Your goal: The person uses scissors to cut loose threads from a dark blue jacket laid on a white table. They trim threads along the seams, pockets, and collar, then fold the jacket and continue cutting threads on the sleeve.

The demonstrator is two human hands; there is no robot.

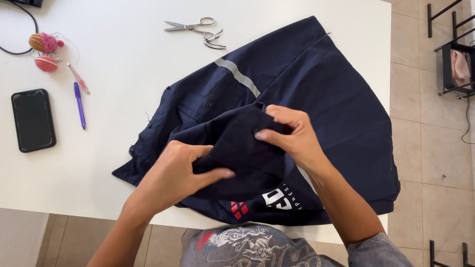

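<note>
Navy fabric is bunched between both hands: the left hand (179, 174) curls in from the lower left, thumb laid over a fold, and the right hand (289, 136) pinches the same fold from the other side with fingertips closed. That fold belongs to a dark blue garment (317, 93) with a grey stripe, spread over the white counter (121, 75) directly under the hands. Scissors (194, 27), a black phone (33, 119) and a purple pen (79, 104) lie well apart. Beige floor tiles (421, 105) surround the counter.
</note>
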